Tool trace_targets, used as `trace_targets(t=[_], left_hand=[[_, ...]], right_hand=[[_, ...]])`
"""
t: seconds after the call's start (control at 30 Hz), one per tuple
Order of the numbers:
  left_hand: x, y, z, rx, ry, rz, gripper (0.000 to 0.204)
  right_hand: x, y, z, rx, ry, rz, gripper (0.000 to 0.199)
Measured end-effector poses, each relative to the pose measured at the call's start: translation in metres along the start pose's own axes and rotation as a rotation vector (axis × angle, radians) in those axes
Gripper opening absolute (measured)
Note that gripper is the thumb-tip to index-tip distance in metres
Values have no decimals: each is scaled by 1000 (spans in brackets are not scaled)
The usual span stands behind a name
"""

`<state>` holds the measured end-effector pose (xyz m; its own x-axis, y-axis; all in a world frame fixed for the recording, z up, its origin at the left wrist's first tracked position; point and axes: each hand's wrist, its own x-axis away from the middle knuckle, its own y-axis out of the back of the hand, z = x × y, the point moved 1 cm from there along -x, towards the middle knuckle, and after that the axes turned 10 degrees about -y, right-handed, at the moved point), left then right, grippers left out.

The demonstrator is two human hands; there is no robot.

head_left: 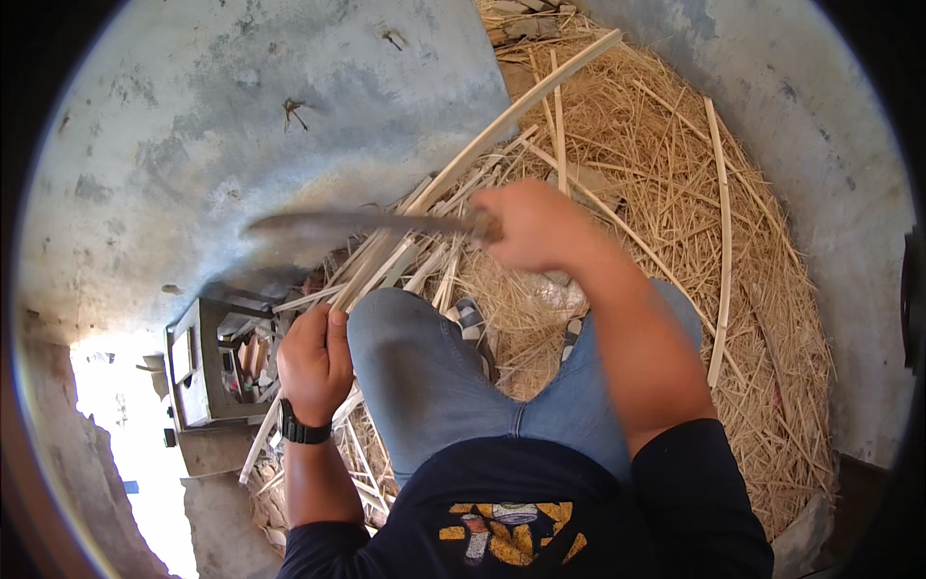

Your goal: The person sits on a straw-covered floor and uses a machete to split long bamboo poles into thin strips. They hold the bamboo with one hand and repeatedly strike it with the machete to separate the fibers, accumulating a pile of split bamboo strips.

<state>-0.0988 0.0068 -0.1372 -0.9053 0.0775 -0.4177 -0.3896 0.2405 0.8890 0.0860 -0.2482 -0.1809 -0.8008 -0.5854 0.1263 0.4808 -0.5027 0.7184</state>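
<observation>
My right hand (535, 224) is wrapped round the handle of a long-bladed machete (357, 222), slightly blurred. Its blade points left and crosses over a long pale bamboo strip (516, 111); whether they touch I cannot tell. By my left knee, my left hand (316, 359) is closed round the strip's near end, thumb on top. From there the strip slants up and away to the right. Under it lies a loose pile of split strips (424, 256).
Thin shavings (666, 183) cover the floor ahead and to the right, with a long strip (723, 241) lying on them. A pale wall (222, 116) rises close on the left. An open-sided metal box (198, 372) stands near a bright doorway (121, 434).
</observation>
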Motion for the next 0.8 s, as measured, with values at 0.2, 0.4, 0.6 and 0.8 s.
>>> trace_targets(t=[0.2,0.4,0.6,0.8], left_hand=[[3,-1,5,-25,93,53,21],[9,2,15,-153,0,-40,18],[22,-2,20,-250,-23,-20,14],[24,-4,28,-337,-83,-82,10]], right_hand=[[-11,-19,-10,-61,-48,-118,27],[-20,7,-43,-273,-214,-182,31],[-21,-24,-9,-89,-77,62,34],[-20,-9,-18,-106,-105,-27,34]])
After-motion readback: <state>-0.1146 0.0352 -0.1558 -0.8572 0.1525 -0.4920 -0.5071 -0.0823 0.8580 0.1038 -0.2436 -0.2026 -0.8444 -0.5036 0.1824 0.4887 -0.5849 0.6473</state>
